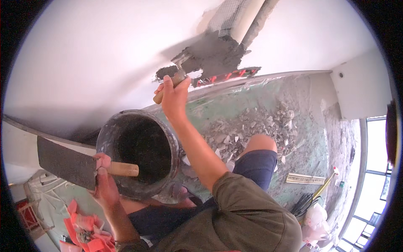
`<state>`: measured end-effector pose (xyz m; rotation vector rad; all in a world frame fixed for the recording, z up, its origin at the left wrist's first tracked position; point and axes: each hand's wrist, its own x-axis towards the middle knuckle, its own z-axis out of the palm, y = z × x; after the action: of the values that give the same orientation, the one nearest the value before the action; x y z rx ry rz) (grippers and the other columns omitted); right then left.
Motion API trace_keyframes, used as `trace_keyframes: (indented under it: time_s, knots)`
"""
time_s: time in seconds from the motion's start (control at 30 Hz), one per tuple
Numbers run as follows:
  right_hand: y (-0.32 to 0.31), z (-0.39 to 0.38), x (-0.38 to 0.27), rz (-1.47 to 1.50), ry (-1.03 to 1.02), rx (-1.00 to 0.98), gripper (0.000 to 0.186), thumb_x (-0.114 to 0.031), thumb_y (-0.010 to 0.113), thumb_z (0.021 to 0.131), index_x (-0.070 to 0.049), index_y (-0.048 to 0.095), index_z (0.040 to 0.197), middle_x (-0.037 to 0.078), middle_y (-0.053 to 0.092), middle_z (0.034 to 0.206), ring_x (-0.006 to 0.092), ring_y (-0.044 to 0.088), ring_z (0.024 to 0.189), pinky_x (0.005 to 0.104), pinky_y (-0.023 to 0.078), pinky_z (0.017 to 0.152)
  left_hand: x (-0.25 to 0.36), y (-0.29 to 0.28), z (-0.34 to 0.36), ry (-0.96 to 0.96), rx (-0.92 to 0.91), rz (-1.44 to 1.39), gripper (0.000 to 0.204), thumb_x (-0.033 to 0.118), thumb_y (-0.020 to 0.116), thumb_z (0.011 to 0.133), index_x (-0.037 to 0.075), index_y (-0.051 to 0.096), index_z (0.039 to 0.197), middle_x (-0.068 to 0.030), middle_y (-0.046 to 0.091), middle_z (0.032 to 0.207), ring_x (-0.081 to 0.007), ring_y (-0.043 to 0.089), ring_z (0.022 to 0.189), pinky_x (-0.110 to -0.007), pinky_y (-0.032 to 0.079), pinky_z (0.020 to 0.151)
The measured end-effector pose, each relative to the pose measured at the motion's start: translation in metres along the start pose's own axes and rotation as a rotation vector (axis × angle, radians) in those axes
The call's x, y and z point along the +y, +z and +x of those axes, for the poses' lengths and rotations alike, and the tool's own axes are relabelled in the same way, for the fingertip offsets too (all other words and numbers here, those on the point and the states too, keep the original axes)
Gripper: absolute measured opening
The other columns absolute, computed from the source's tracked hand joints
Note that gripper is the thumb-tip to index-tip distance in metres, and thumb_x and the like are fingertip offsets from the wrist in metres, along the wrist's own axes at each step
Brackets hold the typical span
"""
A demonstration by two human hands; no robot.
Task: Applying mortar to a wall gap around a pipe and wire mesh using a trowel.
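My right hand (174, 94) is closed round the wooden handle of a trowel (158, 96). Its blade meets the white wall at the left end of a patch of wet grey mortar (218, 52) and is partly hidden by mortar. Under the patch, a row of red socket boxes (228, 76) is partly exposed. Lower left, my left hand (105, 180) grips a plastering float (65, 161), a long dark rectangular plate with a wooden handle. The float is beside the rim of a large black bucket (174, 147), whose inside is dark.
Mesh (232, 17) covers a strip of wall above the mortar. Broken rubble (252, 126) litters the green floor sheeting (201, 111) by my knee. Trim strips (305, 178) and a white bag (315, 218) lie at right; torn red packaging (86, 224) lies lower left.
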<state>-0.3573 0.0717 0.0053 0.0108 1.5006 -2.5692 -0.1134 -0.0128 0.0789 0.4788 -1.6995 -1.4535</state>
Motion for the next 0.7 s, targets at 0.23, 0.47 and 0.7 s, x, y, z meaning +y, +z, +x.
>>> trace_keyframes:
  time_s: [0.23,0.47,0.7]
  knots:
    - [0.001,-0.033,-0.013,0.227,0.024,-0.014,0.028,-0.009,0.053,0.091,-0.004,0.033,0.11,0.007,0.05,0.079,0.0159,0.054,0.064,0.0335,0.05,0.062,-0.002,-0.002,0.002,-0.006,-0.033,0.086,0.02,0.015,0.064,0.083,0.002,0.064,0.099,-0.0118,0.062,0.1,-0.0245,0.056,0.097,-0.04,0.043,0.09]
    - [-0.061,0.026,0.016,0.45,0.051,0.157,0.027,-0.008,0.054,0.09,-0.007,0.033,0.107,0.006,0.046,0.088,0.0172,0.053,0.071,0.0364,0.052,0.065,-0.01,-0.004,-0.004,-0.023,-0.008,0.043,0.023,0.017,0.065,0.083,0.001,0.065,0.099,-0.0097,0.064,0.096,-0.0252,0.056,0.098,-0.042,0.042,0.091]
    - [-0.046,0.042,0.018,0.296,0.085,0.093,0.024,-0.005,0.053,0.09,-0.007,0.032,0.101,0.007,0.045,0.087,0.0153,0.051,0.066,0.0351,0.051,0.058,-0.009,-0.003,-0.002,0.004,-0.074,0.021,0.023,0.016,0.065,0.082,0.001,0.065,0.099,-0.0098,0.064,0.095,-0.0267,0.056,0.097,-0.041,0.042,0.089]
